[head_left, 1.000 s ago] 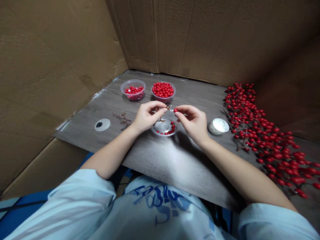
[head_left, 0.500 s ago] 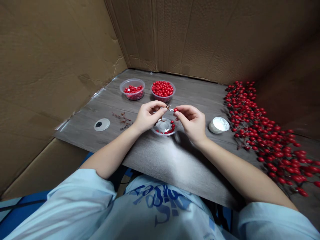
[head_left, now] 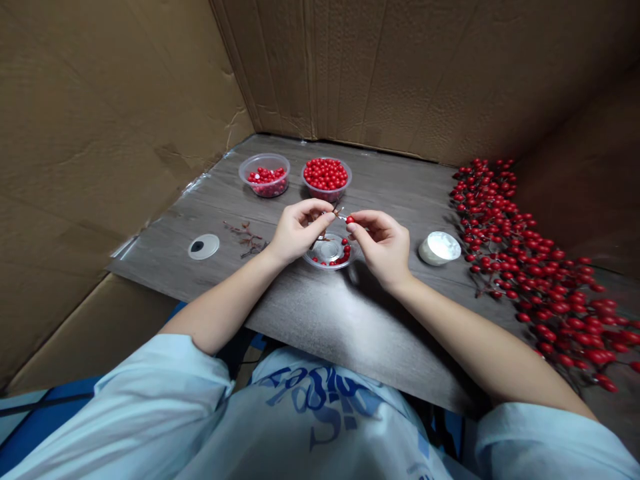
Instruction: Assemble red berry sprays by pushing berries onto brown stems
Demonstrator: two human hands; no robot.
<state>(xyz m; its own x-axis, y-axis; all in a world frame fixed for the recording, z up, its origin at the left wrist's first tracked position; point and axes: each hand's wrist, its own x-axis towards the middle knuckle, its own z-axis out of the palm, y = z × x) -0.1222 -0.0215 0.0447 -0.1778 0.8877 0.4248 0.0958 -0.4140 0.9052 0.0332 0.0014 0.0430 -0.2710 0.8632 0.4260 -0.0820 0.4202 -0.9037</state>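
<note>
Red berry [head_left: 350, 219] on level stem [head_left: 341, 217] points right, left hand [head_left: 299, 232], right hand [head_left: 378, 248] pinching.

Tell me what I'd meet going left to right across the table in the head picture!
round disc with a black spot, thin dry twigs, left hand, right hand, white round container, red berry sprays
</note>
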